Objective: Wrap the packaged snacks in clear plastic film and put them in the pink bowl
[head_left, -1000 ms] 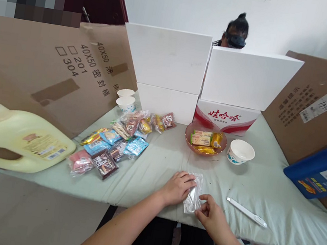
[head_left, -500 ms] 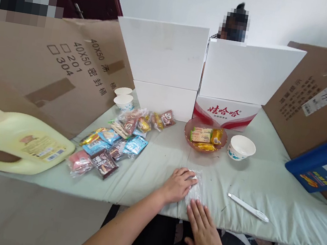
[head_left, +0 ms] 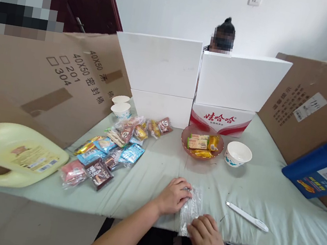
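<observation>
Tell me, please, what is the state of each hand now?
Left hand: fingers bent on the clear plastic; grip cannot be told.
Right hand: fingers curled at its near end; grip cannot be told.

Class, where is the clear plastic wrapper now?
In the head view, the clear plastic wrapper lies right of centre at the near edge of the cloth, touched by the left hand and right hand, left of the slim white tool.

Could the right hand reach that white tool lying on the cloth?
Probably yes: the white tool lies beside the right hand, with nothing bulky between them, though that hand touches the plastic wrapper.
</observation>
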`<act>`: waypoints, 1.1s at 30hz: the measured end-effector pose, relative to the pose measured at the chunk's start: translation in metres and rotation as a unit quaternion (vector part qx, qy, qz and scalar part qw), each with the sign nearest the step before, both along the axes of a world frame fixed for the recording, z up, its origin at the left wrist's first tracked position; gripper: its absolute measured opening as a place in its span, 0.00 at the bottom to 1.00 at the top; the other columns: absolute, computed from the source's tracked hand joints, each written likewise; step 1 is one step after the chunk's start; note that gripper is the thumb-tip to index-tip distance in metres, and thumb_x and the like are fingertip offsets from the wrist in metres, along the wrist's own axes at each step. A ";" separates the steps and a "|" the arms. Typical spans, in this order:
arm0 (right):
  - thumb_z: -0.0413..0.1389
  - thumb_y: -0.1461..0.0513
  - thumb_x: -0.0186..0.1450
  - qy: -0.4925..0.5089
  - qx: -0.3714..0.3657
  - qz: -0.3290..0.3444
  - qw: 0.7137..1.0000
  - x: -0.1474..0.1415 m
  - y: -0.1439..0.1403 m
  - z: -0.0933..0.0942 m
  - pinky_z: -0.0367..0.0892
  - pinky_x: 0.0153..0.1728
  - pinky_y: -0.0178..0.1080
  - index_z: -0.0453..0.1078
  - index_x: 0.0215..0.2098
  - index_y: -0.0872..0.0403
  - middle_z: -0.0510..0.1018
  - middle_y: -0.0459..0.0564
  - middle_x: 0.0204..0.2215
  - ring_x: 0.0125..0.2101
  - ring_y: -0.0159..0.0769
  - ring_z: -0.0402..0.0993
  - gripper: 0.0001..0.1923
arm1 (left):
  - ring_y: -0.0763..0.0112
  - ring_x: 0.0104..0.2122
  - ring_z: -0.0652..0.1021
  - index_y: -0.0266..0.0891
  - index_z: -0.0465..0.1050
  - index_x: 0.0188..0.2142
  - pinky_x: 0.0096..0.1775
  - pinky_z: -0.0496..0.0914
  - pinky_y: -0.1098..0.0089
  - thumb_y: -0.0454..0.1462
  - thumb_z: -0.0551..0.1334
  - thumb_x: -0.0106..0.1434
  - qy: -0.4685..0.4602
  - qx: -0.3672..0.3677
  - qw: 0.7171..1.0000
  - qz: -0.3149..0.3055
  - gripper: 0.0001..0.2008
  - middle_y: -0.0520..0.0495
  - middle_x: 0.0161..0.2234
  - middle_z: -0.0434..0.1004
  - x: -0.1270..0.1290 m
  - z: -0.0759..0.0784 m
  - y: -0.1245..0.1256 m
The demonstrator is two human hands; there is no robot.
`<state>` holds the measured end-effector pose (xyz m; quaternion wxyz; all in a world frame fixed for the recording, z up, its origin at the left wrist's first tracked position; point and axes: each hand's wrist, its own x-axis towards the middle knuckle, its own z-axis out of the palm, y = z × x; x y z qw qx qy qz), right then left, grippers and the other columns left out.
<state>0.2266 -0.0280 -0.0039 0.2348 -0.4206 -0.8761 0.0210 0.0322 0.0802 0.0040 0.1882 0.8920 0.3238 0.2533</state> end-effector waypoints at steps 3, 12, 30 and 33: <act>0.47 0.68 0.67 0.039 -0.033 0.030 0.998 0.000 0.000 0.009 0.62 0.52 0.45 0.70 0.41 0.50 0.77 0.49 0.38 0.46 0.39 0.70 0.12 | 0.61 0.49 0.69 0.43 0.77 0.40 0.51 0.63 0.58 0.31 0.61 0.59 -0.004 -0.007 1.000 0.001 0.10 0.48 0.45 0.76 0.001 0.002 0.000; 0.43 0.64 0.71 -0.057 -0.092 -0.088 0.990 -0.005 0.071 0.023 0.58 0.27 0.34 0.68 0.40 0.51 0.76 0.46 0.29 0.26 0.32 0.72 0.11 | 0.60 0.50 0.69 0.42 0.51 0.63 0.54 0.64 0.54 0.28 0.56 0.57 -0.023 -0.063 0.998 0.015 0.34 0.46 0.48 0.74 -0.001 -0.003 0.004; 0.47 0.64 0.69 -0.048 -0.020 -0.189 0.981 -0.021 0.088 0.000 0.55 0.40 0.41 0.68 0.45 0.54 0.74 0.51 0.33 0.38 0.41 0.65 0.10 | 0.62 0.48 0.69 0.40 0.64 0.54 0.53 0.65 0.57 0.31 0.59 0.59 -0.051 -0.064 0.996 0.036 0.23 0.45 0.46 0.73 0.001 0.001 0.004; 0.49 0.63 0.67 -0.040 -0.015 -0.200 0.979 -0.020 0.090 0.001 0.55 0.39 0.41 0.69 0.42 0.53 0.74 0.50 0.33 0.38 0.41 0.65 0.08 | 0.60 0.50 0.68 0.40 0.67 0.50 0.53 0.65 0.57 0.30 0.61 0.55 -0.044 -0.033 0.997 0.058 0.21 0.43 0.49 0.69 0.002 -0.001 0.002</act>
